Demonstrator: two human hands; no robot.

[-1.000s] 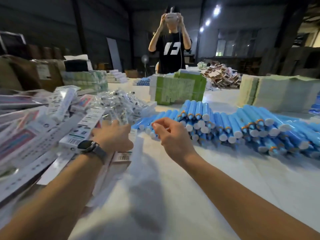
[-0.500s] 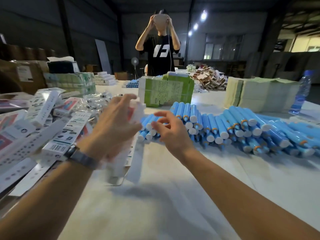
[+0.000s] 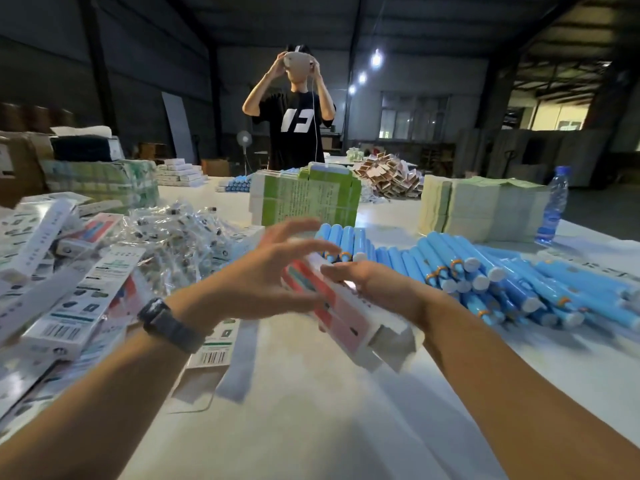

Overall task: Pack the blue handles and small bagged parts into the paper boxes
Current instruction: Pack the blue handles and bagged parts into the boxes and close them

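Left hand: your left hand (image 3: 263, 282) has its fingers spread straight over the paper box (image 3: 341, 318), gripping nothing.
Right hand: your right hand (image 3: 377, 285) cradles the box from beneath; finger curl hidden, so the grip cannot be told.
Box: raised above the white table (image 3: 311, 427), open flaps nearest you.
Blue handles: blue handles (image 3: 485, 278) are heaped just beyond, on your right.
Bagged parts: bagged parts (image 3: 173, 237) are piled on your left, by the flat boxes (image 3: 69, 306).

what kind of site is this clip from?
Most likely a warehouse or packing workshop: a long white table carries a heap of blue cylindrical handles, loose printed paper boxes and stacks of flat green cartons, under a dark steel roof.
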